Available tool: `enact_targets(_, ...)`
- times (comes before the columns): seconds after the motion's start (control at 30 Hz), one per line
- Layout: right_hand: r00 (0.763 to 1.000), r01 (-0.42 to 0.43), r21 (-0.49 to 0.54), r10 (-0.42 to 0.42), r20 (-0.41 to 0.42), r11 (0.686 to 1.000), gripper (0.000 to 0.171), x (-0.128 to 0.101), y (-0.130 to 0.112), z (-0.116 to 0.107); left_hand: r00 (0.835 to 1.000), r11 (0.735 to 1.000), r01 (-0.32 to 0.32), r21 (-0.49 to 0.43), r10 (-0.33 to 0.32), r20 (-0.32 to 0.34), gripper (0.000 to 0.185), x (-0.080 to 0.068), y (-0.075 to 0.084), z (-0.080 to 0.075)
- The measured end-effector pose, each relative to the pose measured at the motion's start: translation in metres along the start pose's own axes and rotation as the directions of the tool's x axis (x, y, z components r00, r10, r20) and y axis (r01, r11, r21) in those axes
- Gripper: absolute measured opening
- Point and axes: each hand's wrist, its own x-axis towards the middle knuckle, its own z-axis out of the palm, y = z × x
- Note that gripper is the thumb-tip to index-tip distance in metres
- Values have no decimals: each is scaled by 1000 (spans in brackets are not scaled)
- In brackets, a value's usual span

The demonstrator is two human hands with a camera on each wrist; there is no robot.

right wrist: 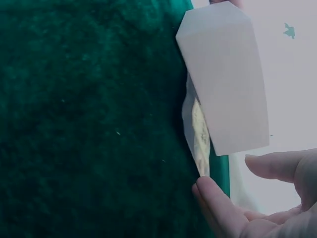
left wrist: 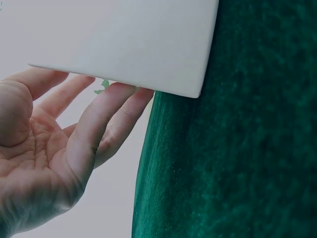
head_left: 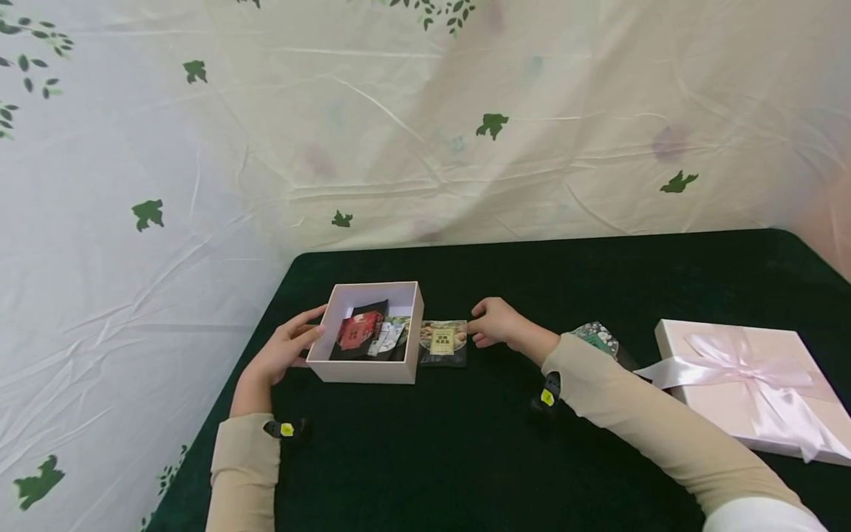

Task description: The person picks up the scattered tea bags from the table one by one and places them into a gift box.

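An open white box (head_left: pixel 405 347) stands on the dark green table and holds several snack packets (head_left: pixel 362 332). My left hand (head_left: pixel 289 347) lies against the box's left wall, its fingers straight and touching the box (left wrist: pixel 148 44) from outside in the left wrist view. A dark packet with a yellow label (head_left: pixel 443 342) lies flat just right of the box. My right hand (head_left: pixel 492 325) is at that packet's right edge. In the right wrist view one fingertip (right wrist: pixel 208 191) touches the packet (right wrist: pixel 198 144), while the thumb (right wrist: pixel 272 163) stays apart above it.
A second packet (head_left: pixel 598 338) lies half hidden behind my right forearm. The pink box lid with a satin ribbon bow (head_left: pixel 751 377) rests at the right end of the table (head_left: pixel 465 458). A leaf-print cloth (head_left: pixel 399 133) hangs behind and to the left.
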Motion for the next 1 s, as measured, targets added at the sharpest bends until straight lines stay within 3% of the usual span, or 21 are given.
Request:
enact_targets(0.37,998,17,60,-13,-60,998,45,8,4,5,1000,1000,-21,7,21,-7,59,6,3,1)
enact_targets(0.8,995,86,137,-78,-59,987,49,13,15,20,1000,1000,7,3,-7,-15,60,2,1,3)
enact_targets(1.0,997,67,184,-58,-58,981,44,15,15,25,1000,1000,17,10,-16,-14,60,-1,1,1)
